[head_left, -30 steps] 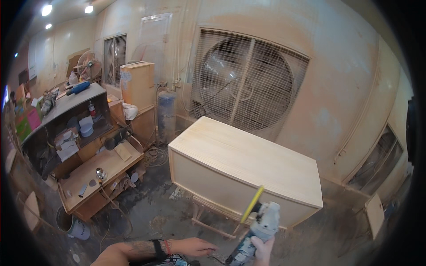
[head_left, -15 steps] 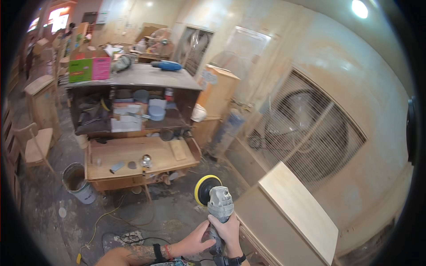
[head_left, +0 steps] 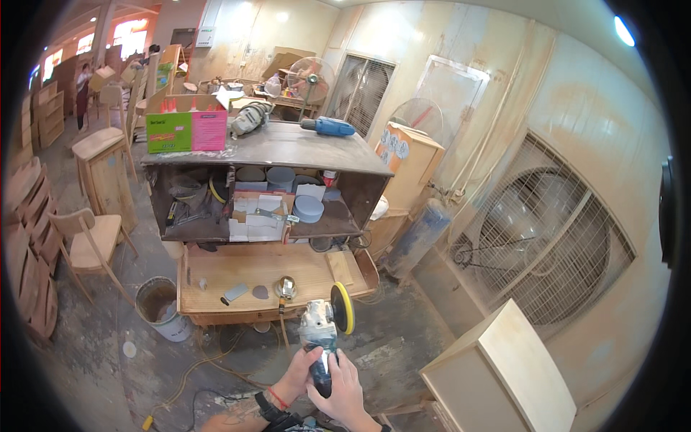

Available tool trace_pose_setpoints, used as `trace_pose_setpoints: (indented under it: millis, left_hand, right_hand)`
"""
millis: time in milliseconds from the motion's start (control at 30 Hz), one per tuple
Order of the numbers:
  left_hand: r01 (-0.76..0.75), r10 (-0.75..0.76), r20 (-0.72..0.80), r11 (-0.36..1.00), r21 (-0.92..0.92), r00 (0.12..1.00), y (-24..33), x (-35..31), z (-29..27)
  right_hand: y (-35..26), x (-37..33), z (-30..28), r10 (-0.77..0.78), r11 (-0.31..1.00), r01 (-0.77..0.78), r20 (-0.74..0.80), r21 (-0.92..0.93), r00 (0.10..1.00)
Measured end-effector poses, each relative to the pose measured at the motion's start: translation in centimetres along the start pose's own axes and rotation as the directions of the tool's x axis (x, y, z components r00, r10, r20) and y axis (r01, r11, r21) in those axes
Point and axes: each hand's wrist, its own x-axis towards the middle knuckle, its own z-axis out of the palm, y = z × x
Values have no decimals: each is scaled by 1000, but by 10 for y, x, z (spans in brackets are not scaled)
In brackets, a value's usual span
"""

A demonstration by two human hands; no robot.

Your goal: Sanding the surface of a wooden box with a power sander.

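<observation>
An angle grinder [head_left: 319, 327] with a grey metal head is held in front of me over the floor. Its round black backing pad with a yellow rim [head_left: 343, 308] faces right, edge-on to me. My left hand [head_left: 296, 374] is closed round the left side of the dark body. From the right, my right hand [head_left: 341, 389] wraps the same body lower down. Just beyond the grinder's head, a small metal-topped tool [head_left: 286, 288] with a hose lies in a wooden drawer-like tray [head_left: 237, 270], beside a grey sanding block [head_left: 234, 293].
A dark workbench [head_left: 281, 147] carries a green and pink box [head_left: 187, 131], another power tool [head_left: 252, 117] and a blue tool [head_left: 327, 127]. Its shelf holds stacked sanding discs [head_left: 309, 209]. A pale wooden cabinet [head_left: 504, 367] stands at right, a bucket [head_left: 162, 309] at left. Cables [head_left: 191, 374] cross the floor.
The grinder has turned in my hands, its pad swinging from the left side to the right. Both hands have shifted left in view, and the bench now appears further right.
</observation>
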Motion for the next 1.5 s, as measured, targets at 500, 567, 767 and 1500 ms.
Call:
trace_pose_setpoints:
  millis: [500,567,767,1500]
  left_hand:
    - [41,-59,118,988,151,991,-7,123,56]
    - [38,-56,177,994,107,983,-18,150,64]
    - [21,-46,82,958,286,996,-33,202,91]
    - [704,-795,11,544,456,607,-195,328,68]
  right_hand:
    - [151,-34,-90,323,800,-327,98,503,941]
    - [183,-49,-108,366,801,-337,40,495,930]
    - [274,-67,-173,389,796,-329,-11,507,921]
    - [294,-12,-236,863,64,-776,-356,-628,359]
